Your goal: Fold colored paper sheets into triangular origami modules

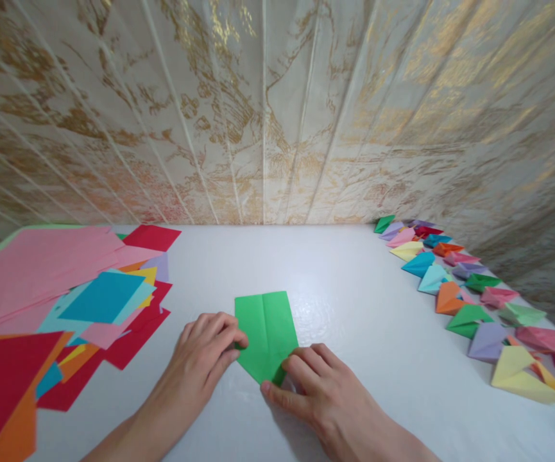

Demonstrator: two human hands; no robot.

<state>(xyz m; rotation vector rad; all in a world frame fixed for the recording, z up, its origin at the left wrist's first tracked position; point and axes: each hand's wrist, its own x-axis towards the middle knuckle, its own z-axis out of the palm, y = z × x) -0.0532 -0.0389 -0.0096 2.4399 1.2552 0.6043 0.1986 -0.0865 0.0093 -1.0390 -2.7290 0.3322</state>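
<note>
A green sheet of paper (pixel 266 327), folded to a point at its near end, lies flat on the white table (pixel 344 301) in front of me. My left hand (pixel 200 359) rests on the table with its curled fingertips pressing the sheet's left edge. My right hand (pixel 315 388) pinches the pointed near corner between thumb and fingers. A crease runs down the middle of the green paper.
A loose pile of coloured paper squares (pixel 65 301), pink, red, blue, orange and yellow, covers the table's left side. Several folded paper pieces (pixel 469 301) in many colours lie in rows along the right edge. A gold-patterned wall (pixel 277 109) rises behind the table.
</note>
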